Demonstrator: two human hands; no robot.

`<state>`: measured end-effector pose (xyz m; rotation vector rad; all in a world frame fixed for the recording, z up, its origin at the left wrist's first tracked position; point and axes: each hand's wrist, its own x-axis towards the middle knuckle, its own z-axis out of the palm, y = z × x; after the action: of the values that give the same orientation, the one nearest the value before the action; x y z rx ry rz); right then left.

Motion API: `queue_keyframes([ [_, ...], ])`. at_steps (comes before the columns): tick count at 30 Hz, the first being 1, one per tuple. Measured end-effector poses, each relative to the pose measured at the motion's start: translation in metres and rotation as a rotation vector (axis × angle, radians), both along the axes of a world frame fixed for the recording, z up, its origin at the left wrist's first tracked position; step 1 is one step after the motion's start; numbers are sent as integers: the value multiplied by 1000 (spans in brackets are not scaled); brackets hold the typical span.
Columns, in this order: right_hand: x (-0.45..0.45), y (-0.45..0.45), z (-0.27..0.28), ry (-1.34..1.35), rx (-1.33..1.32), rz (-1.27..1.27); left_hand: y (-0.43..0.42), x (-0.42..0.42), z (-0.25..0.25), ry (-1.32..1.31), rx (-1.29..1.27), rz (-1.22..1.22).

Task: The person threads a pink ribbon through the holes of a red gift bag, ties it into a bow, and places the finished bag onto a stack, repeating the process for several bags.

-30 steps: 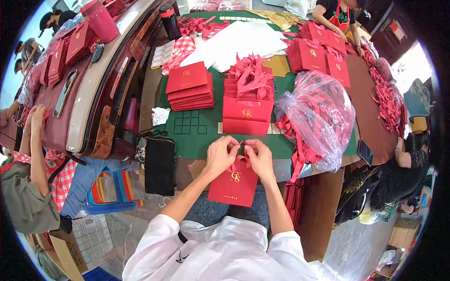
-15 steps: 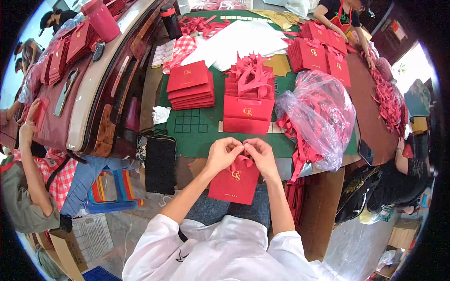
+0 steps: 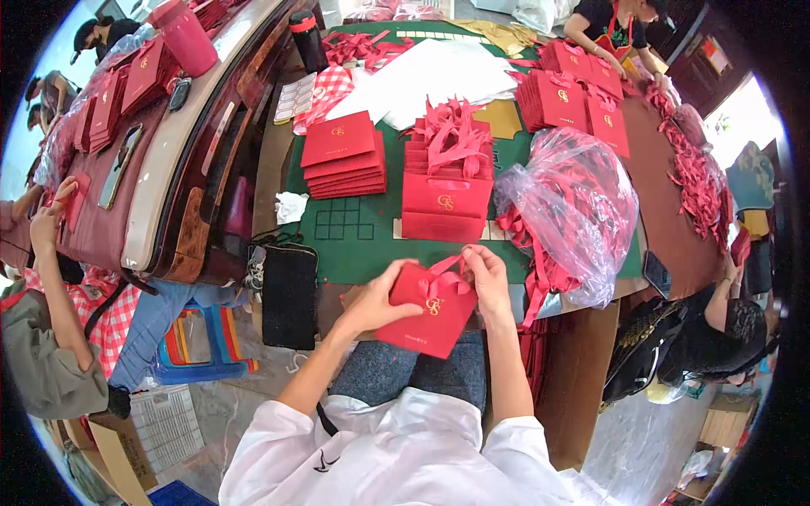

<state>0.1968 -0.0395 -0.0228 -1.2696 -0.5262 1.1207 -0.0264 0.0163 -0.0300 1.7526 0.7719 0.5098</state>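
A small red paper gift bag point(image 3: 426, 329) with a gold logo hangs tilted above my lap, just off the table's front edge. My left hand point(image 3: 380, 301) grips it by the left side, thumb across the front and fingers behind. At its top is a pinkish-red ribbon point(image 3: 442, 280). My right hand point(image 3: 489, 282) pinches that ribbon near the bag's upper right corner. Straight ahead stands a row of similar bags point(image 3: 445, 207) with ribbons heaped on top. Left of it lies a stack of flat red bags point(image 3: 339, 142).
A clear plastic sack of red ribbons point(image 3: 582, 219) sits right on the green mat point(image 3: 354, 253). A black pouch point(image 3: 288, 295) hangs at the table's front left. White sheets point(image 3: 422, 80) and a black bottle point(image 3: 307, 40) lie farther back. Other people work on both sides.
My left hand has moved from the ribbon at the top down to the bag's left side. My right hand has shifted right with the ribbon. The bag has tilted.
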Motion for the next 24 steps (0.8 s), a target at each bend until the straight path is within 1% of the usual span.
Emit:
queue_keyframes([
  [3,0,3,-5,-47,-16,-23,-14,-6,-16,-62,39,-16],
  [4,1,5,-6,-71,-23,-48,-13,-8,21,-14,24,-89],
  [5,5,7,-9,-73,-21,-49,-15,-12,35,-15,26,-90],
  [7,10,11,-11,-127,-39,-151,-17,-18,48,79,-151,-162],
  [8,12,12,-12,-193,-22,-151,-19,-18,47,79,-148,-161],
  [11,7,13,-14,-181,10,-140,-32,-22,39,73,-152,-130],
  [13,6,13,-18,-194,15,-135,-35,-24,34,-25,-204,-83],
  [15,3,13,-19,-202,24,-124,-35,-27,24,-22,-201,-53],
  [17,2,6,-15,-609,17,-162,-31,-30,15,-22,-201,-32],
  [19,-3,-4,-3,-633,10,-155,-24,-33,10,-36,-18,53],
  [20,-8,-11,3,-655,0,-148,-24,-33,7,-58,-13,116],
  [21,-14,-16,8,-690,53,-40,-22,-32,13,-59,-12,118],
  [23,-37,-22,26,-360,-61,195,-18,-29,37,35,-197,110],
  [24,-46,-24,18,-377,14,239,-20,-25,45,35,-197,107],
])
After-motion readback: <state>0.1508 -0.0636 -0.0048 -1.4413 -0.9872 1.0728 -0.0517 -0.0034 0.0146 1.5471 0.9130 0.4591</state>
